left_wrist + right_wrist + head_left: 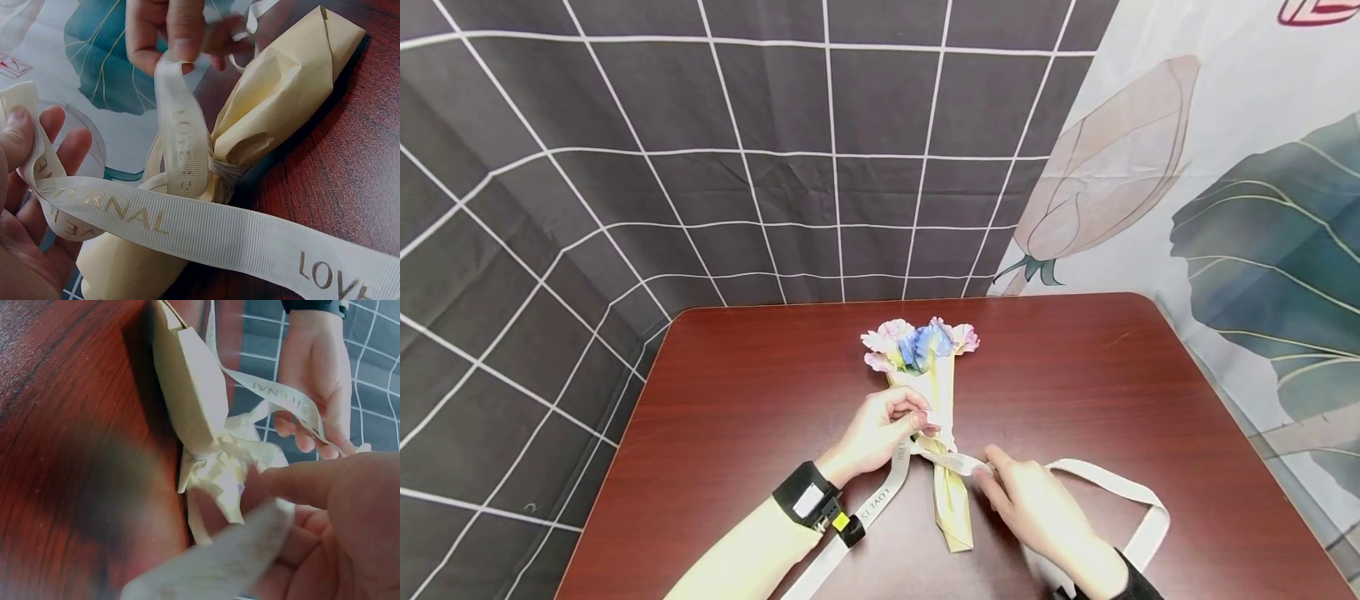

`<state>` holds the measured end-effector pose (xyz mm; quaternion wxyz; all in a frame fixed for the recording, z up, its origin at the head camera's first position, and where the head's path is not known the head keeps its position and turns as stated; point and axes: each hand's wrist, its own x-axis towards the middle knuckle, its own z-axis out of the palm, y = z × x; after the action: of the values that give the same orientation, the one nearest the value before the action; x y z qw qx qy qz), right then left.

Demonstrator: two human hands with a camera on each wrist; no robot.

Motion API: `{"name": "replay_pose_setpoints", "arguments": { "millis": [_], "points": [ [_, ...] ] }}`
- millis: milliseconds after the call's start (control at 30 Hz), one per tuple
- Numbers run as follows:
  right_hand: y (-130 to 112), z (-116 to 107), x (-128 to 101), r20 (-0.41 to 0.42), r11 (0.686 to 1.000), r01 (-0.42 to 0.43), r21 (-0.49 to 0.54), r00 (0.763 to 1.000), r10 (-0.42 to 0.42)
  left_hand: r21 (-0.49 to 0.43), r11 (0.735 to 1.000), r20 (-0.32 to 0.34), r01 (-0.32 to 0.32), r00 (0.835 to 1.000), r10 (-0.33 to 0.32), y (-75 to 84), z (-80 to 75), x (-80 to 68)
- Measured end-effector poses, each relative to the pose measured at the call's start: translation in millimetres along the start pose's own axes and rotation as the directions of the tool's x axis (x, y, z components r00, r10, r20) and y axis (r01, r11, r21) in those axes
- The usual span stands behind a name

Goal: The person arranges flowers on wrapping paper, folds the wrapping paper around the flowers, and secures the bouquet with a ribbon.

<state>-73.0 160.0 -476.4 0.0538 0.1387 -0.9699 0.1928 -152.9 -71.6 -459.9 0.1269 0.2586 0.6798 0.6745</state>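
A small bouquet of pink and blue flowers [917,343], wrapped in cream paper [953,508], lies on the table with its blooms toward the back. A white ribbon [131,215] printed with gold letters passes around the tied waist of the wrapping. My left hand [876,429] pinches a loop of this ribbon between thumb and fingers, just over the bouquet's left side. To the right of the waist, my right hand [1037,504] pinches the other ribbon length between thumb and finger. Under the ribbon, a thin tie [225,175] gathers the paper.
The reddish-brown wooden table [760,367] carries everything. One ribbon tail runs under the left wrist toward the front edge; another tail [1150,517] curls out beyond the right hand. Grey checked cloth [790,100] and a floral cloth [1112,167] hang behind.
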Motion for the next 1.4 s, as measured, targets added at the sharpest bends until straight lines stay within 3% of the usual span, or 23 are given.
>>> {"name": "replay_pose_setpoints", "arguments": {
  "millis": [100, 200, 333, 567, 733, 867, 1100, 1400],
  "points": [
    [-3, 2, 0, 0.069, 0.99, -0.058, 0.13, 0.996, 0.049, 0.0, 1.0, 0.003, -0.002, 1.0, 0.002, -1.0, 0.8, 0.4],
    [-7, 7, 0, 0.117, 0.954, -0.08, 0.289, 0.992, 0.048, 0.009, 1.0, 0.012, -0.001, 1.0, 0.001, -2.7, 2.0, 0.6],
    [-12, 17, 1, 0.088, 0.925, -0.102, 0.366, 0.993, 0.075, 0.026, 1.0, 0.034, 0.017, 0.999, -0.018, -5.1, 3.9, 1.1],
    [-21, 27, 7, -0.068, 0.95, -0.137, 0.279, 0.984, 0.162, 0.103, 0.994, 0.067, 0.025, 0.997, -0.032, -6.2, 6.3, 2.2],
    [-27, 28, 16, -0.22, 0.991, -0.096, 0.095, 0.969, 0.115, 0.097, 0.995, 0.082, 0.037, 0.996, -0.045, -5.2, 7.2, 2.1],
    [-27, 31, 23, -0.291, 0.995, -0.079, -0.053, 0.955, 0.06, 0.086, 0.996, 0.076, 0.033, 0.996, -0.039, -5.3, 8.2, 2.5],
    [-23, 38, 32, -0.307, 0.986, -0.091, -0.14, 0.951, 0.044, 0.063, 0.997, 0.088, 0.035, 0.995, -0.041, -7.6, 10.6, 4.9],
    [-19, 40, 37, -0.252, 0.983, -0.13, -0.128, 0.963, 0.095, 0.06, 0.997, 0.086, 0.056, 0.994, -0.061, -12.0, 11.2, 3.2]
  ]
}}
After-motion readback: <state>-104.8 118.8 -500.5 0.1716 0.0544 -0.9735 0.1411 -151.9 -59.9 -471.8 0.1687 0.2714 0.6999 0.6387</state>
